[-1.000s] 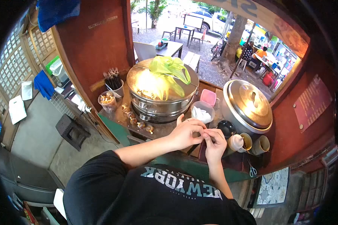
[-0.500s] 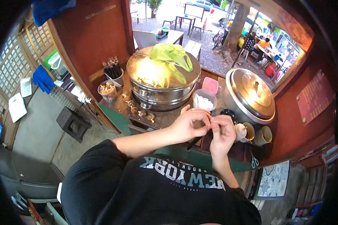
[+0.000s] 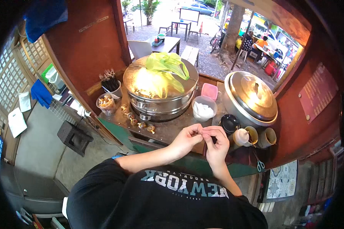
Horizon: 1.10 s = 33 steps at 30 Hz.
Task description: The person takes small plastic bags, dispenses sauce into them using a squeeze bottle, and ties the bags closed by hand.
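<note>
Fine finger work seems in hand, the left hand (image 3: 185,139) and right hand (image 3: 217,146) meeting in narrow pinches near the tub (image 3: 195,113), any contents untellable, next calling for steadiness.

- Brown rectangular counter surface (image 3: 172,129), its front panel green
- Translucent yellow-green plastic bag (image 3: 165,69) on a silvery round metal steamer (image 3: 160,104), toward the far edge
- Pink square plastic container (image 3: 209,91), near the far edge
- Clear round plastic tub (image 3: 195,115) with white contents, mid-surface
- Black round bowl (image 3: 230,124), right of the tub
- Silvery round metal pot (image 3: 231,100), far right corner
- Black cloth shirt (image 3: 141,202), white and grey-teal lettering
</note>
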Available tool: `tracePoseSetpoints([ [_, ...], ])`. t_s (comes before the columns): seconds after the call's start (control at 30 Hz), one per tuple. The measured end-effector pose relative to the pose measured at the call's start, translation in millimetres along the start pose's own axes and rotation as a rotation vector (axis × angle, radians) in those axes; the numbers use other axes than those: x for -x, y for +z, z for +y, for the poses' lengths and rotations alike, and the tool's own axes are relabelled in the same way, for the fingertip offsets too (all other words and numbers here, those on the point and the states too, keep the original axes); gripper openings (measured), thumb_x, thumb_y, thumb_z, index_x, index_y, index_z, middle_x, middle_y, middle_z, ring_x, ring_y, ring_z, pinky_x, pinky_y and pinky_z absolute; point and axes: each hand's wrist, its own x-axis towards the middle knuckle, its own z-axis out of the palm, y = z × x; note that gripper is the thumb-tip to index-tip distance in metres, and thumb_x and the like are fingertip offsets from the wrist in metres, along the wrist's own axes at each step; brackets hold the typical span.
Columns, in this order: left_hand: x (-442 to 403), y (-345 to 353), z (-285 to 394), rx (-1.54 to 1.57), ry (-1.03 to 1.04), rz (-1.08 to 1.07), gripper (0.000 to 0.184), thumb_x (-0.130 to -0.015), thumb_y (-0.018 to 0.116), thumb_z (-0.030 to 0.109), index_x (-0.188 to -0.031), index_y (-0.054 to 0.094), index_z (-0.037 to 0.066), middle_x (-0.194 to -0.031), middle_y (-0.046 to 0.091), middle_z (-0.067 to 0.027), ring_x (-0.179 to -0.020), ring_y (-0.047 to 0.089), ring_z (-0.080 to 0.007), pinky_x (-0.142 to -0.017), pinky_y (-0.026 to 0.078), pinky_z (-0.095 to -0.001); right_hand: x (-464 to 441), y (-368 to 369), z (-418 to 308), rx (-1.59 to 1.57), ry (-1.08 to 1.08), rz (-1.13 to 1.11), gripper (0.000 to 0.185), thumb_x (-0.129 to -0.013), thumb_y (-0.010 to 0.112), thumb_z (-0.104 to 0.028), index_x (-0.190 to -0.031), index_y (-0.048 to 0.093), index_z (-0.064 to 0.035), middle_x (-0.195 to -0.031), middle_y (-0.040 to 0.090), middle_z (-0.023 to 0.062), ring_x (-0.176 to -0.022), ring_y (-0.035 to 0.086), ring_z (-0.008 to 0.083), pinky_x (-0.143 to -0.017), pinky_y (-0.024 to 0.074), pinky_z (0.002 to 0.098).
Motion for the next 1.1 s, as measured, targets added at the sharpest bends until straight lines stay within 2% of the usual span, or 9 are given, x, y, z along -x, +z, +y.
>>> tracePoseSetpoints([
  [0.13,3.4,4.6,10.1,0.076,-0.079,-0.014,0.005,-0.088,0.054,0.005,-0.086,0.054,0.010,-0.085,0.052,0.0062,-0.078,0.045,-0.0024,-0.070,0.036,-0.0186,-2.2,-3.1,-2.4,-0.014,-0.005,0.009,0.007,-0.079,0.073,-0.006,-0.084,0.069,-0.0022,-0.089,0.068,0.0087,-0.087,0.062,0.0200,-0.081,0.0454,0.0302],
  [0.27,-0.8,2.1,1.0,0.104,-0.017,-0.047,0.006,-0.087,0.055,0.005,-0.084,0.053,0.009,-0.095,0.055,0.0016,-0.087,0.048,-0.0056,-0.075,0.038,-0.0217,-0.3,-0.7,-4.8,-0.026,-0.027,0.021,0.007,-0.080,0.073,-0.007,-0.083,0.069,-0.0019,-0.088,0.068,0.0083,-0.086,0.061,0.0196,-0.080,0.0459,0.0301],
  [0.37,1.9,3.1,6.7,0.003,0.028,-0.058,0.007,-0.085,0.057,0.006,-0.082,0.051,0.008,-0.100,0.055,-0.0021,-0.092,0.050,-0.0098,-0.082,0.039,-0.0253,5.5,-0.5,-7.3,-0.012,-0.028,0.017,0.007,-0.080,0.073,-0.007,-0.082,0.068,-0.0015,-0.087,0.067,0.0079,-0.085,0.061,0.0196,-0.077,0.0464,0.0299],
  [0.47,0.7,1.5,5.1,-0.184,0.188,-0.106,0.011,-0.083,0.060,0.008,-0.079,0.050,0.006,-0.103,0.055,-0.0056,-0.098,0.051,-0.0134,-0.088,0.039,-0.0284,9.5,-0.8,-11.8,-0.044,-0.048,0.052,0.009,-0.081,0.073,-0.007,-0.081,0.066,-0.0004,-0.084,0.065,0.0080,-0.082,0.059,0.0195,-0.075,0.0464,0.0293],
  [0.57,1.5,3.3,14.0,-0.324,0.211,-0.137,0.014,-0.082,0.061,0.010,-0.078,0.049,0.005,-0.102,0.055,-0.0079,-0.101,0.051,-0.0159,-0.091,0.039,-0.0300,10.9,-2.4,-16.7,-0.093,-0.077,0.058,0.011,-0.081,0.072,-0.005,-0.080,0.063,0.0004,-0.083,0.063,0.0085,-0.079,0.058,0.0193,-0.073,0.0458,0.0286],
  [0.7,-0.9,6.1,15.9,-0.331,0.203,-0.151,0.013,-0.083,0.062,0.010,-0.078,0.051,0.005,-0.104,0.054,-0.0076,-0.101,0.051,-0.0155,-0.091,0.039,-0.0296,10.2,-4.9,-17.9,-0.078,-0.098,0.073,0.011,-0.081,0.071,-0.004,-0.080,0.062,0.0006,-0.083,0.063,0.0087,-0.078,0.057,0.0194,-0.072,0.0454,0.0285],
  [0.83,0.4,8.8,11.2,-0.219,0.104,-0.129,0.015,-0.085,0.062,0.012,-0.077,0.051,0.006,-0.105,0.053,-0.0068,-0.101,0.050,-0.0138,-0.090,0.039,-0.0288,10.6,-5.9,-19.3,-0.087,-0.098,0.086,0.011,-0.081,0.071,-0.004,-0.079,0.061,0.0005,-0.083,0.063,0.0086,-0.079,0.057,0.0201,-0.072,0.0455,0.0286],
  [1.1,-4.7,4.6,5.5,-0.190,0.149,-0.194,0.010,-0.084,0.060,0.007,-0.081,0.051,0.005,-0.107,0.052,-0.0054,-0.099,0.049,-0.0108,-0.089,0.039,-0.0276,6.3,-7.8,-22.3,-0.034,-0.122,0.097,0.011,-0.080,0.071,-0.004,-0.078,0.061,-0.0001,-0.078,0.061,0.0068,-0.077,0.056,0.0199,-0.070,0.0445,0.0288],
])
